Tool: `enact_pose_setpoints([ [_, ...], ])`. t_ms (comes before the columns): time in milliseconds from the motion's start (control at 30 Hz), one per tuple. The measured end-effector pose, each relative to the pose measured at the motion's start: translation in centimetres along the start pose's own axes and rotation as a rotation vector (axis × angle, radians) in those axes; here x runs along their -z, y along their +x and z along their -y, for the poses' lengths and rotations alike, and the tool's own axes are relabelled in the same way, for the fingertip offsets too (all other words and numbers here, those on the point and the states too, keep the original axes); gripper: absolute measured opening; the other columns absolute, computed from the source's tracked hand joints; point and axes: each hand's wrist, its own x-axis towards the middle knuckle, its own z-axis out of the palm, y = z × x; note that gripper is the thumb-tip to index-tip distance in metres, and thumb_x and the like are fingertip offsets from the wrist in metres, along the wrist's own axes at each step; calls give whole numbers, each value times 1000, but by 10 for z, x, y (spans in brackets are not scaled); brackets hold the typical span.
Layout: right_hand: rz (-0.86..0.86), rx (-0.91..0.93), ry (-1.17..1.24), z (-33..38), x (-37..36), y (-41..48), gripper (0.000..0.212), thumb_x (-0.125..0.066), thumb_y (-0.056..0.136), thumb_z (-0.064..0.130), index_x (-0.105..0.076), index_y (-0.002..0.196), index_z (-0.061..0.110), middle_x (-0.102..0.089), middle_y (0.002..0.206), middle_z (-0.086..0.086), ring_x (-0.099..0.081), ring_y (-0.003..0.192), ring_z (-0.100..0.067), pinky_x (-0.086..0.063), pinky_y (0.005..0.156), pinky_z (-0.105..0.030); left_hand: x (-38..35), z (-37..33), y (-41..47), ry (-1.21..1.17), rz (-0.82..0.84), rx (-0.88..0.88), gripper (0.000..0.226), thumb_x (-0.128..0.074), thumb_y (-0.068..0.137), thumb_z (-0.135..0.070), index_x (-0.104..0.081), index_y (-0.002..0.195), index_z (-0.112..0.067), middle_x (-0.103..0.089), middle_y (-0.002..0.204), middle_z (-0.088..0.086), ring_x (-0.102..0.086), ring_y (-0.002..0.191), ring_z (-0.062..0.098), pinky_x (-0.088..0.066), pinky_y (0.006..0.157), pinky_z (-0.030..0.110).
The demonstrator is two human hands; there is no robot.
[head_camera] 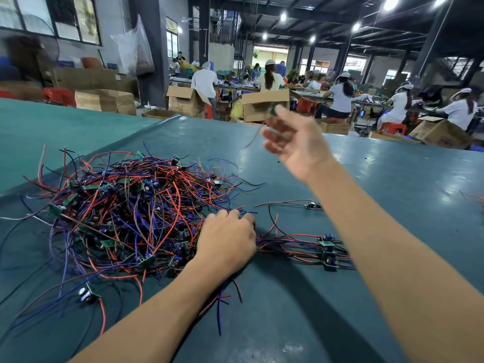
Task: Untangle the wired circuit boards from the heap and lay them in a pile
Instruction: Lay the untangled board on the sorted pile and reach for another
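1. Two hands are in view. The left hand point(227, 239) lies knuckles-up on wires at the right rim of the heap, fingers bent down onto them. Wires pass under the palm, but I cannot tell whether it grips them.
2. The right hand point(296, 142) is raised above the table point(392, 179) toward its far edge and is blurred. Its fingertips pinch one small green board point(273, 110), and a red wire point(251, 138) trails down from it.
3. One heap point(131, 213) lies toward the table's left side. It is a dense tangle of red, blue-purple and black wires studded with many small green boards, too many to count.
4. One pile point(326, 251) lies just right of the left hand. About four boards are stacked at its right end, with their wires running leftward side by side.
5. One single wired board point(313, 205) lies apart, on the far side of the pile.
6. One stray board point(87, 294) lies at the heap's near-left fringe.
7. A loose wire end point(479, 198) shows at the table's right edge.
8. Past the far edge stand open cardboard boxes point(264, 106) and red stools point(392, 127), and seated workers point(340, 98) sit at long benches.
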Motion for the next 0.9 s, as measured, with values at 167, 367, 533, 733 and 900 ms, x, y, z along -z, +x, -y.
enact_pose_setpoints([
  [167, -303, 291, -851, 19, 86, 19, 9, -69, 94, 17, -68, 101, 13, -75, 95, -12, -70, 69, -18, -56, 54, -32, -1, 1, 0, -37, -9, 0, 33, -36, 101, -39, -57, 125, -32, -65, 113, 0, -57, 105, 27, -40, 86, 39],
  [367, -242, 246, -1336, -18, 155, 5, 11, -80, 84, 16, -77, 94, 13, -69, 76, 2, -63, 65, 0, -44, 67, -10, -1, -1, 0, -34, -8, 15, 33, -36, 100, -39, -57, 125, -32, -64, 112, 0, -56, 105, 27, -38, 85, 39],
  [533, -113, 77, -1440, -61, 166, 0, 12, -77, 84, 10, -69, 88, 18, -66, 79, 5, -62, 79, -20, -45, 73, -28, 0, -1, 0, -43, -7, 15, 33, -36, 100, -38, -57, 125, -32, -64, 112, -1, -56, 105, 27, -39, 87, 39],
  [733, -79, -48, -1483, -66, 176, 5, 13, -81, 81, 13, -69, 86, 15, -67, 77, 7, -65, 79, -17, -43, 63, -19, 1, -1, -1, -49, 0, 10, 33, -36, 100, -38, -57, 125, -33, -64, 114, -1, -56, 106, 26, -38, 87, 39],
  [900, 120, -311, -1686, -38, 153, 17, 26, -82, 79, 14, -72, 102, 22, -74, 95, -4, -69, 89, -21, -55, 90, -35, 1, 0, 0, -45, -3, 5, 33, -35, 100, -38, -56, 125, -32, -64, 113, -1, -56, 105, 27, -38, 85, 39],
])
